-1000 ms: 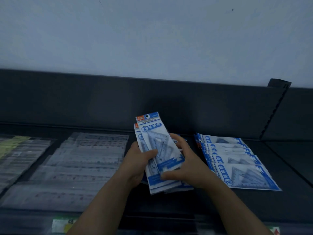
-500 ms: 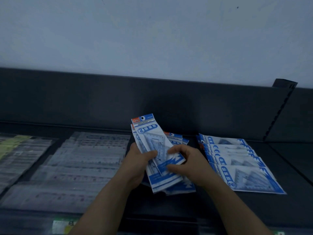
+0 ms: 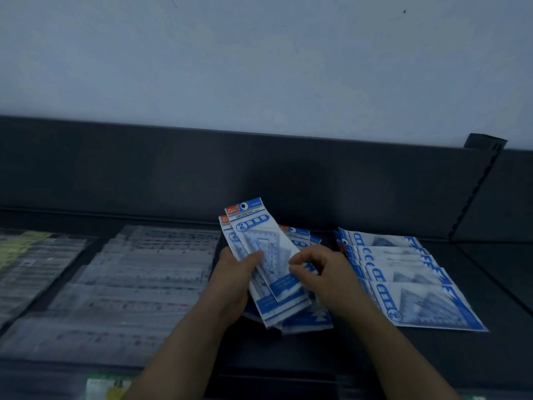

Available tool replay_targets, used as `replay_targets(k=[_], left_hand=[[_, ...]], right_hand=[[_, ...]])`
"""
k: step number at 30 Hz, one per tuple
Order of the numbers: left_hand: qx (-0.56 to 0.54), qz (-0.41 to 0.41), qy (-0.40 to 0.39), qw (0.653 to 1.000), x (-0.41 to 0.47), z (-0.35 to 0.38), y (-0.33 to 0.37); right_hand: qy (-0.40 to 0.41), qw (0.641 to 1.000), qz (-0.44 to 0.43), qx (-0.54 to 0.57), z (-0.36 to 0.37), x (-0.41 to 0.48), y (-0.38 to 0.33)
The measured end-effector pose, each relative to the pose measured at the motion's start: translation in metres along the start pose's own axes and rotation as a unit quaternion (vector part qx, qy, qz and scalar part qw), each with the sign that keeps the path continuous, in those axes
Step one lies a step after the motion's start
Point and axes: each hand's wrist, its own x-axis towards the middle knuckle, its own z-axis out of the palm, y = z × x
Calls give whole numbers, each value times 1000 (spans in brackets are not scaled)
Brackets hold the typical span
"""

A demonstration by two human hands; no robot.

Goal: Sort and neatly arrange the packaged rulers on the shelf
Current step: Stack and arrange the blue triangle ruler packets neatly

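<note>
My left hand (image 3: 230, 287) grips a small stack of blue-and-white ruler packs (image 3: 259, 243), thumb across the top pack, held tilted above the dark shelf (image 3: 403, 359). My right hand (image 3: 326, 275) hovers just right of the stack with fingers curled near the top pack's right edge; contact is unclear. More blue packs (image 3: 300, 238) lie loosely under and behind the held stack. A fanned row of the same blue packs (image 3: 403, 278) lies flat at the right.
Rows of clear packaged straight rulers (image 3: 138, 284) cover the shelf's left half, with yellowish packs (image 3: 17, 249) at the far left. A dark back panel (image 3: 259, 174) and a slotted upright (image 3: 476, 192) bound the shelf. A price label (image 3: 109, 388) sits on the front edge.
My right hand let go of the stack's lower right edge and lifted slightly, fingers now curled beside it. The left hand kept hold of the stack, which tilted a little.
</note>
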Motion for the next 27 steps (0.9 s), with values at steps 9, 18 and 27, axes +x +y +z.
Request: replay_targets(k=[9,18,27], left_hand=[[141,-14,55,988,0,-19,16],[175,-72,-4,982,-2,-8,12],[68,-53,19,996,-11,-8,18]], right_hand=[[5,980,172,-102,-6,9,13],[43,969,244,-18,0,17,18],[168,964,184,92,-16,13,7]])
